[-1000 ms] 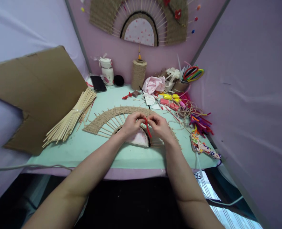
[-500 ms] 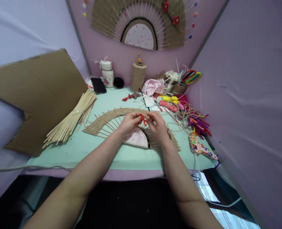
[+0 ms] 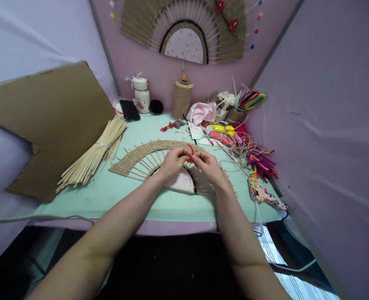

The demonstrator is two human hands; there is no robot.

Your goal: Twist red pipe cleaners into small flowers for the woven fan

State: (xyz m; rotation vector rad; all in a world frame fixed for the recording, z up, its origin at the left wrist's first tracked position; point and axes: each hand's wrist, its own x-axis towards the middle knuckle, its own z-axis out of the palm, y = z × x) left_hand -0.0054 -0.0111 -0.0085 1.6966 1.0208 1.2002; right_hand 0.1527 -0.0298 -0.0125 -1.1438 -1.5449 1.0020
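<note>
Over the middle of the woven fan [image 3: 134,157], I have both hands in view, meeting at a small red fuzzy piece [image 3: 190,158]. The left hand [image 3: 173,162] pinches it between thumb and fingertips, and the right hand [image 3: 210,165] pinches it from the other side, so each grip is closed on the same bit of red. I cannot make out its exact shape, as the fingertips cover most of it.

What has just changed is the way it sits: half a second ago its loose end hung below the fingers and the right hand was more open; now a red strand stands up above the fingertips, and the right grip has come in tight. I take that as the piece being turned over and bent by hand, with the shaping unfinished while an end is loose.

The fan lies flat on the table [image 3: 122,205], its spotted half-round panel [image 3: 182,184] partly under the left hand. I cannot tell whether the hands rest on the fan or hang just above it. Beyond it lie some red twisted pieces [image 3: 167,127], well apart from the hands. To the right, near the edge, is a pile of coloured fuzzy stems [image 3: 260,163]; to the left, a tied bundle of sticks [image 3: 92,155] leans on cardboard [image 3: 62,104].
</note>
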